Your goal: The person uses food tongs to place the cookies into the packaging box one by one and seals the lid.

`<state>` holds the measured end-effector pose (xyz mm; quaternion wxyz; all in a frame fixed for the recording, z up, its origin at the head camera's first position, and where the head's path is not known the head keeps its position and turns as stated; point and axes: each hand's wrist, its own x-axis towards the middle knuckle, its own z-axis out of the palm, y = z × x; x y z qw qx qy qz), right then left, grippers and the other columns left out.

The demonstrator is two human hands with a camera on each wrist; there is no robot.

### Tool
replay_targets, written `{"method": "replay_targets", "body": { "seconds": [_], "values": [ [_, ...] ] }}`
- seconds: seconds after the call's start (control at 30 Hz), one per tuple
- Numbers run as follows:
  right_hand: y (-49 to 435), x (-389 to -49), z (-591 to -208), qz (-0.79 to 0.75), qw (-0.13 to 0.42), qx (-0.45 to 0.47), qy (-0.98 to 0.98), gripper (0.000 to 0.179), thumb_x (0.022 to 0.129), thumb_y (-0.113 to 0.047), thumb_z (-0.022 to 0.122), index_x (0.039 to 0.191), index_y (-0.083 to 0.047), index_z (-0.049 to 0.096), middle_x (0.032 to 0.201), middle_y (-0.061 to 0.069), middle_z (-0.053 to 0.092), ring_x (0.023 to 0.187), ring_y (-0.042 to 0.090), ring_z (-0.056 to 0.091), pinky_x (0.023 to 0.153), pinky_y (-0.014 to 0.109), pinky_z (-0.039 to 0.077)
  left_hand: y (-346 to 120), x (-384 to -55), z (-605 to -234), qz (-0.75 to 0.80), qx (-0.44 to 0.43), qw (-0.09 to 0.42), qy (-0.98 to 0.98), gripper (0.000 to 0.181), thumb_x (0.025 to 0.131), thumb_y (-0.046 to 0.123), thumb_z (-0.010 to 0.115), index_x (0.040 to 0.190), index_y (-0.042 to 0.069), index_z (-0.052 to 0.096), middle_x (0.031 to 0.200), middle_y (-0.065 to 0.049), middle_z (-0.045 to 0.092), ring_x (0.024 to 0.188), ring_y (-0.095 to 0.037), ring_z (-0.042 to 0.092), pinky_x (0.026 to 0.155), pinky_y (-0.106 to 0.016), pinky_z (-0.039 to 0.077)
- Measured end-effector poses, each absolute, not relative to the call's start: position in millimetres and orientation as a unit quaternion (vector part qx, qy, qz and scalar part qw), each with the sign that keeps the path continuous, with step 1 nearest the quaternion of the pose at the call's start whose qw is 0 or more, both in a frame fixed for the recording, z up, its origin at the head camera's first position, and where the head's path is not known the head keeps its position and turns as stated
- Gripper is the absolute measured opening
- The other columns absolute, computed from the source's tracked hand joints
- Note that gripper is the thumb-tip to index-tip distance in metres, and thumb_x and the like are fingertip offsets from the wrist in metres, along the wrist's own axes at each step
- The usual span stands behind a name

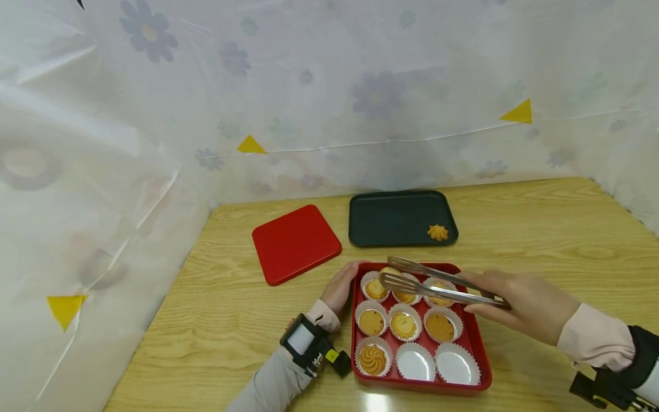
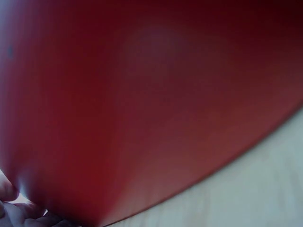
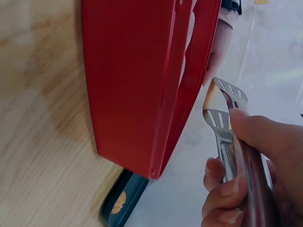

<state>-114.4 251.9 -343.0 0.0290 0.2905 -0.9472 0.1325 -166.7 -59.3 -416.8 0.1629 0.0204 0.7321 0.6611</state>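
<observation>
One round cookie (image 1: 389, 273) is pinched in the metal tongs (image 1: 448, 294), just over the far row of the red tin (image 1: 422, 387) with nine paper cups (image 1: 416, 363). The right hand (image 1: 530, 300) is holding those tongs. The left hand (image 1: 344, 286) is against the tin's left side, can't tell if its fingers curl. Flower-shaped cookie (image 1: 438, 232) sits on the dark tray (image 1: 391, 220), red lid (image 1: 296, 243) nearby.

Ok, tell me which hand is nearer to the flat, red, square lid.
Left. The left hand rests against the red rectangular box, close to the right corner of the lid; the right hand, gripping slotted metal tongs, is farther off, at the box's right side.
</observation>
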Motion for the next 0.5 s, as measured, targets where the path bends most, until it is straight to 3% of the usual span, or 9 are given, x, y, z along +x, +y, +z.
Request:
{"method": "replay_targets", "body": {
  "seconds": [0.27,0.5],
  "values": [
    [259,-98,-349,0.128,0.014,0.293,-0.947,0.056,0.08,-0.05,0.072,0.125,-0.016,0.065,0.105,0.0,0.07,0.081,0.012,0.065,0.068,0.039,0.057,-60,-169,-419,0.662,0.047,0.134,0.736,0.043,0.106,0.027,0.032,0.135,0.004,0.053,0.135,-0.013,0.054,0.125,-0.023,0.046,0.11,-0.039,0.029],
    [266,-85,-353,0.124,0.003,0.31,-0.942,0.056,0.082,-0.049,0.07,0.125,-0.015,0.064,0.085,-0.018,0.055,0.064,-0.005,0.04,0.054,0.019,0.042,-60,-168,-419,0.658,0.035,0.136,0.74,0.042,0.106,0.029,0.033,0.134,0.007,0.055,0.133,-0.011,0.055,0.121,-0.02,0.047,0.11,-0.043,0.028]
  ]
}}
